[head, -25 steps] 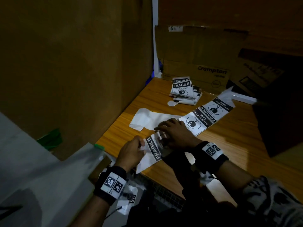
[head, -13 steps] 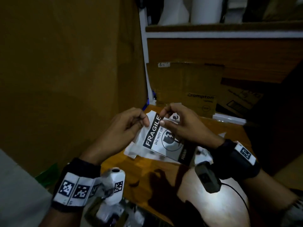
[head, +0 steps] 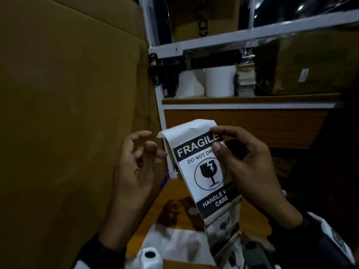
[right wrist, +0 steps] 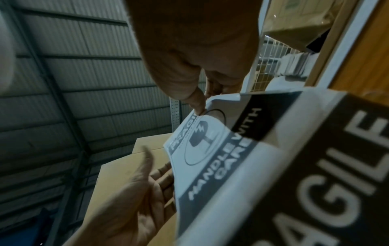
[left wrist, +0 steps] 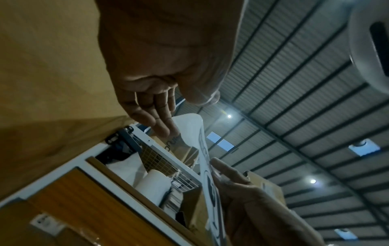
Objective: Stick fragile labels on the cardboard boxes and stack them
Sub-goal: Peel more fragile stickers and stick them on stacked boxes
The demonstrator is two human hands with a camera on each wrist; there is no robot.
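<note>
The label strip (head: 206,171) hangs upright above the worktop (head: 174,193), long axis vertical, its "FRAGILE" heading uppermost and its tail trailing down. The right hand (head: 250,167) pinches its upper right corner between thumb and forefinger. The left hand (head: 136,164) hovers beside it, fingers (head: 150,147) loosely curled, holding nothing. A large cardboard box (head: 68,113) stands left; white rolls (head: 219,80) sit on the shelf beyond.

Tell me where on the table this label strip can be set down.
Bare wood shows on the wooden table, between the big cardboard box at left and the hanging label strip. Nearer you it is crowded: white backing paper lies there. The right hand hides the right side.
</note>
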